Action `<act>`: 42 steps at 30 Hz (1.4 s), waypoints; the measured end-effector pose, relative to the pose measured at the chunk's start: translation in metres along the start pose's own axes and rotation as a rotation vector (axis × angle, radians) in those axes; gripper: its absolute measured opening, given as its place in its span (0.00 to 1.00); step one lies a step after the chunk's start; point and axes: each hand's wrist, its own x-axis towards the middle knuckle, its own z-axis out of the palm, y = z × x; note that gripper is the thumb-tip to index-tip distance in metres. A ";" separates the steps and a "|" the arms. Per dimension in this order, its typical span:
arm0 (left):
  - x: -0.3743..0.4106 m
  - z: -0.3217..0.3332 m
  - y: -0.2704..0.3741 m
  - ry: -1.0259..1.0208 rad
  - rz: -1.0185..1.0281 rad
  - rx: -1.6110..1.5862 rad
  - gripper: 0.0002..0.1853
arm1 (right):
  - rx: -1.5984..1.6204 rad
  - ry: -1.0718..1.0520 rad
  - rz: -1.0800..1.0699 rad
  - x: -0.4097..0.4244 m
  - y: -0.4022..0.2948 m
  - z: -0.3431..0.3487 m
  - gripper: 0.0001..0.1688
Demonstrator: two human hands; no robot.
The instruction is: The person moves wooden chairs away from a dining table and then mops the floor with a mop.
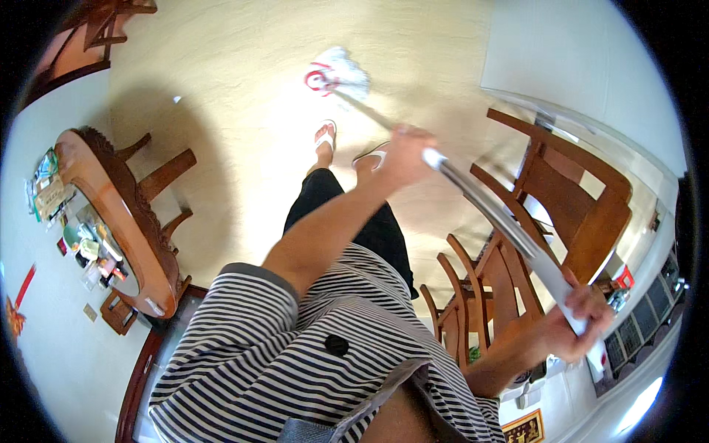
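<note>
A mop slants across the view from far middle to near right. Its white string head (350, 75), with a red-and-white round joint (317, 81), lies on the floor ahead of my feet and is slightly blurred. My left hand (409, 155) wraps the lower part of the mop pole (493, 207), just below a white collar (433, 159). Higher up, near the top end, my right hand (581, 324) is closed around the white grip section. Both arms reach across in front of my striped shirt.
Pale yellow floor (266, 83) spreads around my white flip-flops (325, 135). An oval wooden table (116, 205) bearing bottles and packets stands along the left wall. Several wooden chairs (570, 177) crowd the right side, close to the pole. A small white scrap (176, 99) lies on the floor.
</note>
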 end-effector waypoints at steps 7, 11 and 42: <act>-0.077 -0.122 -0.166 -0.155 -0.638 0.663 0.13 | -0.002 -0.412 0.481 -0.058 0.131 0.104 0.08; -0.072 -0.083 -0.146 -0.369 -0.583 0.812 0.14 | -0.017 -0.346 0.519 -0.071 0.124 0.041 0.06; -0.115 -0.131 -0.142 0.009 -0.265 0.238 0.08 | -0.141 -0.182 0.040 -0.106 0.075 0.128 0.22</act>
